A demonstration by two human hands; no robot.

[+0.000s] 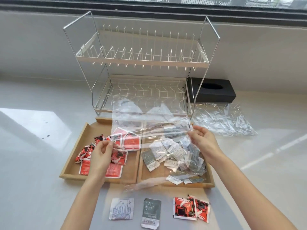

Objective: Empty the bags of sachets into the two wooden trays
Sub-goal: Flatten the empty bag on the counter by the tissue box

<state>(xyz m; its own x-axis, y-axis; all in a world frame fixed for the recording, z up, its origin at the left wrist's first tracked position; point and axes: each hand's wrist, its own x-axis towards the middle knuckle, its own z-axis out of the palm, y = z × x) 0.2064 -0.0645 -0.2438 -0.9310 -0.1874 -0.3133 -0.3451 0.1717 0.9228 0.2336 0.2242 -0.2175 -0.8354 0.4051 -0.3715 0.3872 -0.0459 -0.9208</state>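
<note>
Two wooden trays stand side by side on the white counter. The left tray (pixel 74 146) holds several red sachets (pixel 131 141). The right tray (pixel 210 178) holds several grey and white sachets (pixel 157 149). A clear plastic bag (pixel 146 117) is stretched above both trays. My left hand (pixel 100 155) pinches its left edge and my right hand (pixel 202 140) pinches its right edge. The bag looks empty, though sachets show through it.
A two-tier white wire dish rack (pixel 142 63) stands right behind the trays. A black tissue box (pixel 212 91) and a crumpled clear bag (pixel 222 120) lie at the back right. A white sachet (pixel 122 208), a grey sachet (pixel 151 212) and red sachets (pixel 191 207) lie on the counter in front.
</note>
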